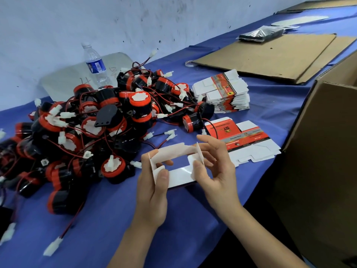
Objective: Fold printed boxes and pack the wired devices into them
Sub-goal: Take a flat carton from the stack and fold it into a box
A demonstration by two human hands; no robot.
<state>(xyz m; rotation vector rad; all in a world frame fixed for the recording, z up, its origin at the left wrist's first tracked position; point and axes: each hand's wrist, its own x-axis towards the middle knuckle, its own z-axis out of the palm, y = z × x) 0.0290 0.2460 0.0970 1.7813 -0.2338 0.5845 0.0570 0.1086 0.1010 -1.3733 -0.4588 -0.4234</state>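
A partly folded printed box (179, 176) is held above the blue table, its white inside facing me. My left hand (152, 192) grips its left end, thumb on the flap. My right hand (214, 171) pinches its right end flap. A big pile of black and red wired devices (92, 128) with white connectors lies to the left. One flat printed box blank (249, 142) lies just beyond my right hand. A banded stack of flat blanks (222, 91) sits behind it.
A large open cardboard carton (318, 171) stands at the right edge. Flat cardboard sheets (270, 57) and a black wrapped bundle (260, 34) lie at the back right. A water bottle (95, 64) stands against the wall. Loose connectors (52, 247) trail near the front left.
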